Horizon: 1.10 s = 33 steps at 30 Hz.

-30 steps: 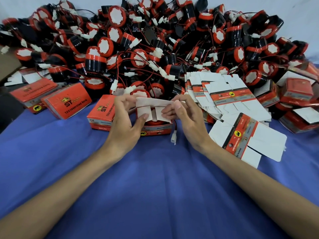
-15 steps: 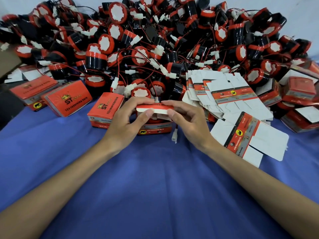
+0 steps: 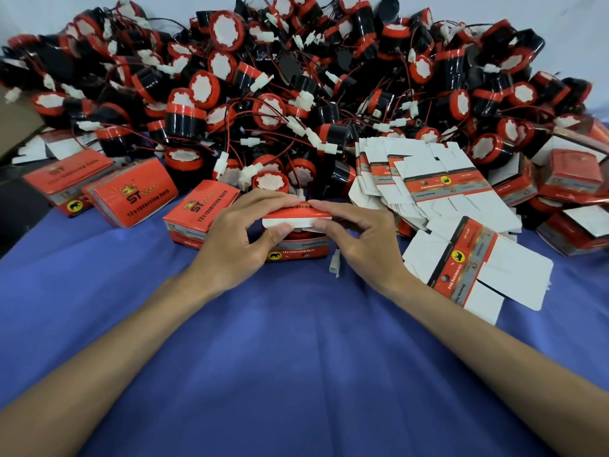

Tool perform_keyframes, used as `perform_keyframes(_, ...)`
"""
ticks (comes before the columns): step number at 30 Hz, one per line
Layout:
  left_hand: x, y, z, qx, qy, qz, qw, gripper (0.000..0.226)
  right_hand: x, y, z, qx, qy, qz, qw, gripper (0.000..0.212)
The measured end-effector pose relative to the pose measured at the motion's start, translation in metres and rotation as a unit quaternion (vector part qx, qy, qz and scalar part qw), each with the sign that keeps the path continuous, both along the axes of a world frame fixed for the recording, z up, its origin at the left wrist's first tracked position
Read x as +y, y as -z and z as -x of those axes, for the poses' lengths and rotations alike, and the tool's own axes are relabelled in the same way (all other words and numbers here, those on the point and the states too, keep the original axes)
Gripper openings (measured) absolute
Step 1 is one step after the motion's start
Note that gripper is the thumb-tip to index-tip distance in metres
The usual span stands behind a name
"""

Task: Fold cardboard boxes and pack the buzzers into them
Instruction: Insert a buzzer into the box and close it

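Lowered since before: lid [image 3: 290,213] of small red cardboard box [image 3: 296,250], pinched by left hand [image 3: 230,240] and right hand [image 3: 365,247]. Three closed boxes [image 3: 201,209] leftward; heaped red-black buzzers [image 3: 184,117] beyond, unpacked.

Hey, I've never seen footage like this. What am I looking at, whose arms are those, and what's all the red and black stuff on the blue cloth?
There is no machine here. A person wears a camera on the head, so this one picture looks forward and down along their own arms. The left hand and right hand pinch a small red box by its lid flap, seemingly to close it. The box stands on the blue cloth. Behind it lies a big pile of red-and-black buzzers with wires and white plugs. Finished boxes lie to the left, flat boxes not yet folded to the right.
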State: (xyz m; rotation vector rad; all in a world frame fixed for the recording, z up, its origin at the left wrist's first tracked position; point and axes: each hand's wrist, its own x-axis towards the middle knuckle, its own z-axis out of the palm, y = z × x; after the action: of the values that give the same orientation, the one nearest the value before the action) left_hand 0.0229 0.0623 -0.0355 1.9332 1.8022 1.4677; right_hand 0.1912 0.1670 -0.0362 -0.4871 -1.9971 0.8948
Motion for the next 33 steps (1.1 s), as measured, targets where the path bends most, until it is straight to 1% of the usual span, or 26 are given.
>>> perform_keyframes(6,-0.001,0.002,0.001,0.051,-0.012,-0.009,0.999,0.039,-0.001,0.000,0.002,0.007,0.027,-0.082,0.996,0.024)
perform_keyframes(9,-0.002,0.001,0.001,0.056,-0.005,-0.005,0.998,0.040,0.002,-0.001,0.001,0.004,0.032,-0.107,0.994,0.025)
perform_keyframes(14,-0.002,-0.002,0.005,0.065,0.009,-0.009,0.998,0.040,0.003,-0.001,0.000,-0.002,-0.011,-0.081,0.997,0.027)
perform_keyframes(23,-0.002,0.000,0.011,0.110,0.026,-0.041,0.993,0.038,0.001,-0.001,0.000,-0.019,-0.017,-0.108,0.994,0.026)
perform_keyframes(27,-0.004,0.000,0.014,0.090,0.046,-0.020,0.995,0.039,-0.001,-0.001,0.000,-0.021,-0.020,-0.114,0.993,0.026)
perform_keyframes(30,-0.004,0.001,0.015,0.081,0.067,-0.001,0.994,0.047,0.001,-0.001,0.001,-0.022,-0.021,-0.117,0.993,0.026)
perform_keyframes(33,-0.003,0.004,0.014,0.124,0.048,-0.006,0.991,0.054,0.000,-0.001,0.000,-0.022,-0.021,-0.131,0.991,0.026)
